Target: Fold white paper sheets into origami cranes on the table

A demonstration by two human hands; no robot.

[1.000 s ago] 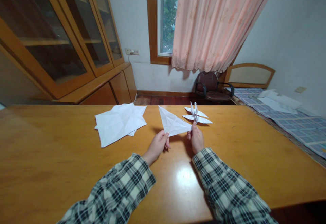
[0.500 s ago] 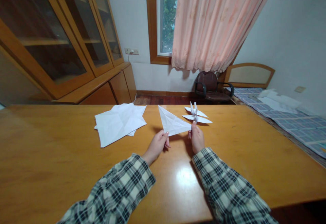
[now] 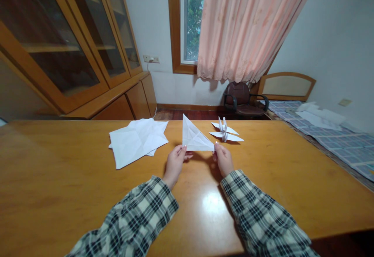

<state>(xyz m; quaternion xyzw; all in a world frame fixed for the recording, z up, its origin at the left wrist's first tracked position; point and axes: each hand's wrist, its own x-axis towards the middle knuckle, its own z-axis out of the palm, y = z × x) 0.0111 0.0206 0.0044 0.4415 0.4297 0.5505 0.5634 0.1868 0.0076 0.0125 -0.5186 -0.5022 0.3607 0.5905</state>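
Note:
Between my two hands is a white sheet of paper (image 3: 195, 138) folded into a triangle, held up over the table with crease lines showing across it. My left hand (image 3: 175, 162) pinches its lower left corner between thumb and fingers. At the lower right tip, my right hand (image 3: 223, 159) pinches the paper in the same way. Just beyond my right hand stand two folded paper cranes (image 3: 224, 135), close together with their wings spread. Left of my hands lies a loose stack of creased white paper sheets (image 3: 136, 142).
The wooden table (image 3: 73, 194) spreads out under my arms. Past its far edge are a glass-door cabinet (image 3: 87, 46) at left, a brown armchair (image 3: 241, 97), a pink curtain (image 3: 242, 27) and a bed (image 3: 327, 132) at right.
The folded paper has turned slightly, so its lower edge is now about level and its top point stands higher. My right hand has shifted a little left, away from the cranes.

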